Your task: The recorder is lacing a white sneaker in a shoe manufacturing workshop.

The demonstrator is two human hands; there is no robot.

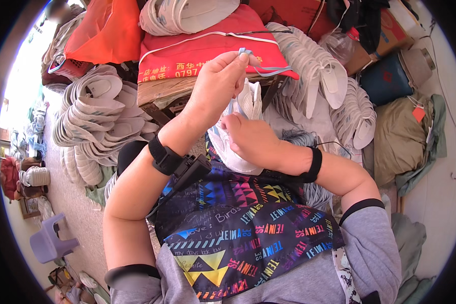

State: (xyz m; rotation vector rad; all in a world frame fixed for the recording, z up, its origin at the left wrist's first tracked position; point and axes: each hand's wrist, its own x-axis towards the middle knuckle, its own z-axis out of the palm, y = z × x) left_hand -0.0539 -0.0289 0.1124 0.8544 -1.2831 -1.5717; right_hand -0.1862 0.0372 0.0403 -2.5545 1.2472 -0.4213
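A white mesh sneaker [219, 142] rests in my lap, its toe toward my body and its opening facing away. My left hand [215, 83] is raised above the shoe, thumb and finger pinching a light blue-grey shoelace [272, 71]; the lace's free end hangs off to the right. Lower down, my right hand [253, 143] lies over the right side of the shoe. Its fingers are bent and closed at the lacing, where a stretch of lace runs up from them; the fingertips are partly hidden.
Ahead stands a wooden bench [162, 93] with a red cloth [187, 53] and white shoe soles [187, 17] on it. Stacked soles [91, 106] flank it on the left, more [314, 76] on the right. Spare laces [316, 195] hang by my right forearm. A purple stool [53, 240] stands far left.
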